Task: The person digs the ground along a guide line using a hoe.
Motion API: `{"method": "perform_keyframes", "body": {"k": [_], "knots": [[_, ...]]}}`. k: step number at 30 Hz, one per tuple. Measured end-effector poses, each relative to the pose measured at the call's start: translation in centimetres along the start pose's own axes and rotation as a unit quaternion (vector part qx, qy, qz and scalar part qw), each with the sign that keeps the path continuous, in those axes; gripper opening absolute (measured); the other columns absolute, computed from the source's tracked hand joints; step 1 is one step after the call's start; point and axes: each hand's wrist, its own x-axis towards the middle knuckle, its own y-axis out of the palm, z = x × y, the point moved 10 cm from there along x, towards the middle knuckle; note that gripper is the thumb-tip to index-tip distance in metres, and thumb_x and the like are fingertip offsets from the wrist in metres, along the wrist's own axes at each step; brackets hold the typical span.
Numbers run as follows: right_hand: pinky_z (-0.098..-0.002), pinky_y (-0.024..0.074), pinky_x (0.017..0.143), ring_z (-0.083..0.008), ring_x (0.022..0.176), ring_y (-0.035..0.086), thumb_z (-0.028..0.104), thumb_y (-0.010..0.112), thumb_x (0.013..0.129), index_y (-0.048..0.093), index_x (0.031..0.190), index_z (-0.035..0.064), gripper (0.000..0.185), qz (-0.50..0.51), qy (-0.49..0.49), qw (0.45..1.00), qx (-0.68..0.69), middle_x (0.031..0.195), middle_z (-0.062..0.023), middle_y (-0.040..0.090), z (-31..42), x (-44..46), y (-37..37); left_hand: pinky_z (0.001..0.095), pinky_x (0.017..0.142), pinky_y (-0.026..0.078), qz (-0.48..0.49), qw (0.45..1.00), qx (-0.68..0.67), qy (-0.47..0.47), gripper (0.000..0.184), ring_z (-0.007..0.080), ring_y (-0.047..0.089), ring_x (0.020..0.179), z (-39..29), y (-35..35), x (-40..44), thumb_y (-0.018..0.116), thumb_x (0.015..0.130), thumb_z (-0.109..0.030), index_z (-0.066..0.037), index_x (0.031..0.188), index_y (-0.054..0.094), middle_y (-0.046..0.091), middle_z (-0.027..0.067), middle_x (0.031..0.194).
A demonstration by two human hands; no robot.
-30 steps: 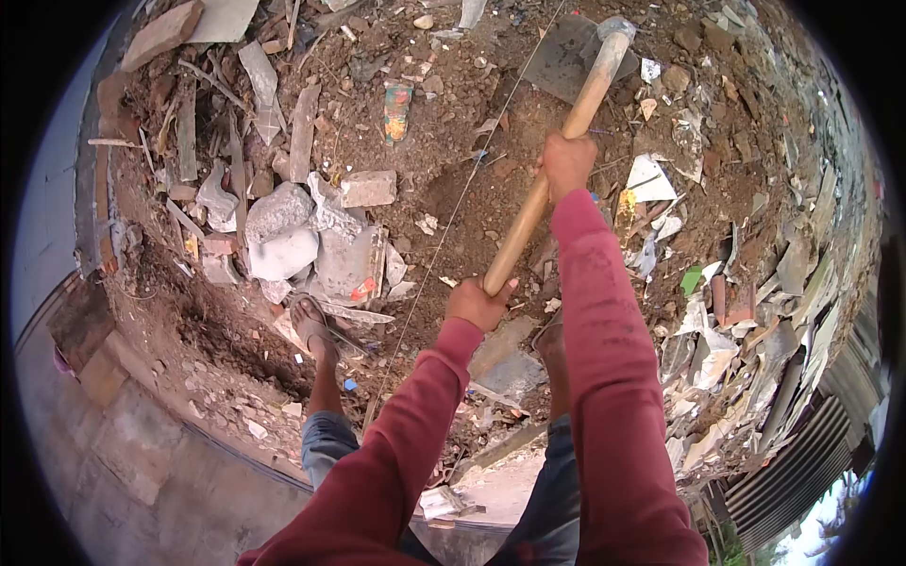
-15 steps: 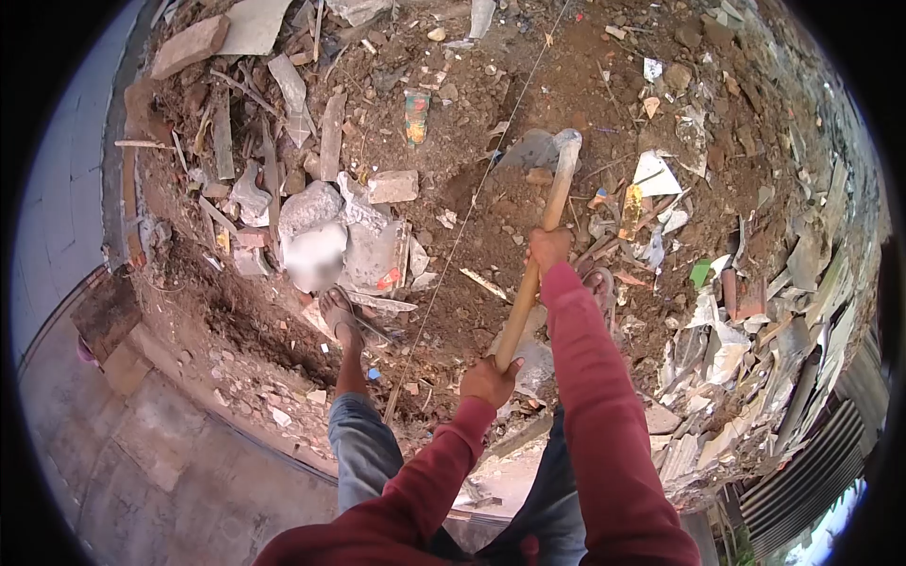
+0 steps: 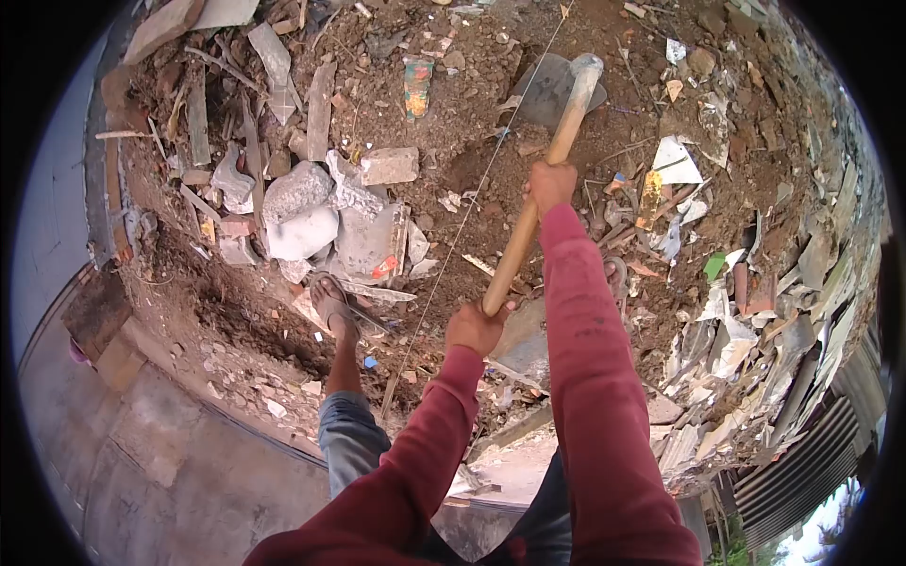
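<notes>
A hoe with a pale wooden handle (image 3: 516, 255) slants up and to the right in front of me. My left hand (image 3: 475, 327) is wrapped round the handle's lower end. Higher up, my right hand (image 3: 550, 186) grips the same handle. The wide grey metal blade (image 3: 547, 92) is at the far end, over brown soil, and I cannot tell whether it touches the ground. A thin string (image 3: 469, 209) runs across the dirt, passing over or beside the blade.
Chunks of rubble (image 3: 302, 234) and a brick (image 3: 390, 165) lie left of the string, near my sandalled foot (image 3: 333, 304). Broken sheets and scraps (image 3: 736, 341) pile up on the right. Corrugated metal (image 3: 797, 476) is at the lower right, and concrete paving (image 3: 156, 448) at the lower left.
The hoe first came down and back toward me, then moved up and away again. Both hands moved with the handle and kept their hold.
</notes>
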Motion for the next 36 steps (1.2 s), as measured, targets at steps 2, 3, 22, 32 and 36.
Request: {"method": "perform_keyframes", "body": {"k": [2, 3, 22, 32, 36], "knots": [[-0.0356, 0.0494, 0.042, -0.0226, 0.046, 0.060, 0.010, 0.065, 0.081, 0.059, 0.080, -0.0081, 0.019, 0.008, 0.016, 1.000, -0.021, 0.059, -0.0116, 0.058, 1.0, -0.8, 0.3, 0.0443, 0.068, 0.054, 0.034, 0.999, -0.015, -0.012, 0.052, 0.0357, 0.070, 0.073, -1.1, -1.8, -0.8, 0.074, 0.082, -0.054, -0.003, 0.091, 0.074, 0.069, 0.0193, 0.071], [-0.0358, 0.0491, 0.041, -0.0227, 0.046, 0.060, 0.010, 0.064, 0.082, 0.059, 0.081, -0.0080, 0.019, 0.005, 0.030, 0.999, -0.034, 0.059, -0.0116, 0.059, 2.4, -0.7, 0.5, 0.0447, 0.069, 0.054, 0.073, 0.997, -0.024, -0.012, 0.054, 0.0358, 0.071, 0.074, -2.2, -2.4, -0.2, 0.074, 0.082, -0.054, -0.001, 0.092, 0.073, 0.069, 0.0202, 0.072], [-0.0334, 0.0446, 0.036, -0.0181, 0.043, 0.054, 0.010, 0.064, 0.083, 0.053, 0.085, -0.0029, 0.017, -0.011, 0.091, 0.994, -0.064, 0.061, -0.0089, 0.054, -1.2, -10.8, -4.9, 0.0443, 0.071, 0.054, 0.106, 0.994, 0.007, -0.030, 0.050, 0.0383, 0.070, 0.078, 1.9, -0.3, -11.0, 0.073, 0.084, -0.050, -0.002, 0.098, 0.072, 0.069, 0.0231, 0.080], [-0.0348, 0.0461, 0.040, -0.0207, 0.043, 0.054, 0.009, 0.062, 0.080, 0.055, 0.085, -0.0083, 0.019, 0.007, 0.045, 0.996, -0.073, 0.060, -0.0098, 0.055, -1.9, -6.5, -1.9, 0.0480, 0.079, 0.054, 0.115, 0.989, -0.023, -0.094, 0.052, 0.0409, 0.069, 0.088, 3.8, 1.9, -5.7, 0.068, 0.086, -0.055, -0.006, 0.101, 0.070, 0.071, 0.0223, 0.088], [-0.0352, 0.0463, 0.040, -0.0211, 0.045, 0.055, 0.010, 0.061, 0.080, 0.056, 0.087, -0.0082, 0.020, 0.031, 0.083, 0.989, -0.118, 0.061, -0.0100, 0.056, -6.7, -8.5, -2.5, 0.0488, 0.081, 0.053, 0.139, 0.982, -0.040, -0.123, 0.053, 0.0424, 0.068, 0.091, 5.3, 4.3, -11.6, 0.067, 0.086, -0.055, -0.005, 0.102, 0.070, 0.071, 0.0231, 0.090]]}}
